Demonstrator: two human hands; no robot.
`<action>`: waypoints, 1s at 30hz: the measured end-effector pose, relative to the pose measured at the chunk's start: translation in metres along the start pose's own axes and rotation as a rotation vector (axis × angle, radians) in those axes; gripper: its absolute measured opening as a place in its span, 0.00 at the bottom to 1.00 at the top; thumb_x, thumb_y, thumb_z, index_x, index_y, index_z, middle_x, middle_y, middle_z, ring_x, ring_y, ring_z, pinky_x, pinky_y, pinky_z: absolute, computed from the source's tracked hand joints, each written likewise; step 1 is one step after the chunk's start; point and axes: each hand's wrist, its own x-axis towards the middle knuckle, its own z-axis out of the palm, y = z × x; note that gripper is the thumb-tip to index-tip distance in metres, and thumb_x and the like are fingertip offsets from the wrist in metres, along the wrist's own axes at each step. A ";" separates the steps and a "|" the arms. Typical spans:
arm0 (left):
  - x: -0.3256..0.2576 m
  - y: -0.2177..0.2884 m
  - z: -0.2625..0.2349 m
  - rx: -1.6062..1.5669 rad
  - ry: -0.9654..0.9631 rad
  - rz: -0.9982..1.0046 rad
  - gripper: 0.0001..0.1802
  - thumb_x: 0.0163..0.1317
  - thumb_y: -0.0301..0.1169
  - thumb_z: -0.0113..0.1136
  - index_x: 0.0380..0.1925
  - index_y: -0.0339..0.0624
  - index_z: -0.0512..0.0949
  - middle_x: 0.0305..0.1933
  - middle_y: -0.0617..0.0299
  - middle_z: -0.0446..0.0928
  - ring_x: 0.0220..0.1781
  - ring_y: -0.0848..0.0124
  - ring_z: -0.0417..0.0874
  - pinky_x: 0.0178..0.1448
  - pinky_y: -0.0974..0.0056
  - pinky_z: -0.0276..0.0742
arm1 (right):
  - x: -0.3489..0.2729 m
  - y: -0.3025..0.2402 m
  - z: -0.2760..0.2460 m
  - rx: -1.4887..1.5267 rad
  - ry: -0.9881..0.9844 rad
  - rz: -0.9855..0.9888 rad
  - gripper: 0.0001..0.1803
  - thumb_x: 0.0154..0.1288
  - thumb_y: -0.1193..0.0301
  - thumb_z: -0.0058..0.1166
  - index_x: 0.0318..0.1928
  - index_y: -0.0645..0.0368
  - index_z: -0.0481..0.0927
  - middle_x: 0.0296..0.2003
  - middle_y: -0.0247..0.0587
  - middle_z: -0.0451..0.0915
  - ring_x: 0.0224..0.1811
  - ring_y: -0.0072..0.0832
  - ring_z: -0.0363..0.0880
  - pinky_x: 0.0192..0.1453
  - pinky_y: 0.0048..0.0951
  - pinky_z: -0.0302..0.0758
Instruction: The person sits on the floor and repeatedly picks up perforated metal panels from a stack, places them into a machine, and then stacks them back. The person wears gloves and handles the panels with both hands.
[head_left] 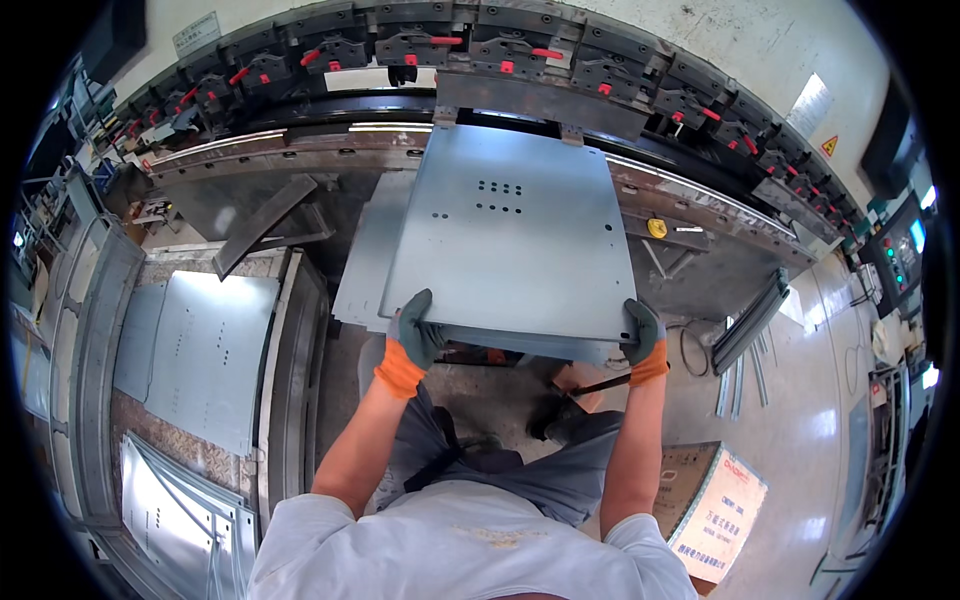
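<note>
Both my hands, in grey-green gloves with orange cuffs, grip the near corners of a flat sheet-metal panel (510, 255). My left hand (415, 335) is closed on the left corner, thumb on top. My right hand (645, 335) closes round the right corner; its fingers are partly hidden beneath. Small punched holes form a cluster in the panel's upper middle, with a few more near its edges. The far edge reaches the bed of a press brake (540, 97), under its row of dark clamps with red levers. Below the panel's left side, more metal sheets (365, 265) show.
At left, a metal-framed bin (285, 370) holds punched sheets (215, 350) and bent panels (180, 520). A yellow tape measure (657, 228) rests on a bracket right of the panel. A wooden crate (715, 510) stands at lower right, near metal strips (738, 385). A control panel (900, 255) is at far right.
</note>
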 end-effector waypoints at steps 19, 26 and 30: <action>-0.008 0.006 0.023 -0.019 0.004 -0.017 0.24 0.70 0.35 0.56 0.61 0.32 0.69 0.54 0.47 0.79 0.51 0.55 0.87 0.46 0.52 0.92 | -0.005 0.004 -0.006 -0.374 -0.049 -0.335 0.12 0.66 0.71 0.60 0.48 0.61 0.82 0.38 0.39 0.84 0.36 0.27 0.84 0.39 0.29 0.81; -0.006 0.006 0.016 0.011 0.018 -0.028 0.22 0.70 0.35 0.56 0.59 0.33 0.70 0.52 0.49 0.80 0.48 0.58 0.88 0.42 0.55 0.93 | -0.010 -0.004 0.007 -0.182 0.022 -0.097 0.12 0.65 0.71 0.60 0.47 0.62 0.82 0.37 0.40 0.84 0.35 0.29 0.83 0.37 0.29 0.80; -0.006 0.007 0.018 0.046 0.036 -0.018 0.22 0.71 0.35 0.56 0.59 0.33 0.71 0.53 0.50 0.81 0.48 0.59 0.88 0.42 0.56 0.93 | -0.005 -0.007 0.005 -0.076 0.035 -0.006 0.13 0.65 0.72 0.60 0.49 0.62 0.82 0.38 0.42 0.84 0.35 0.29 0.83 0.38 0.30 0.80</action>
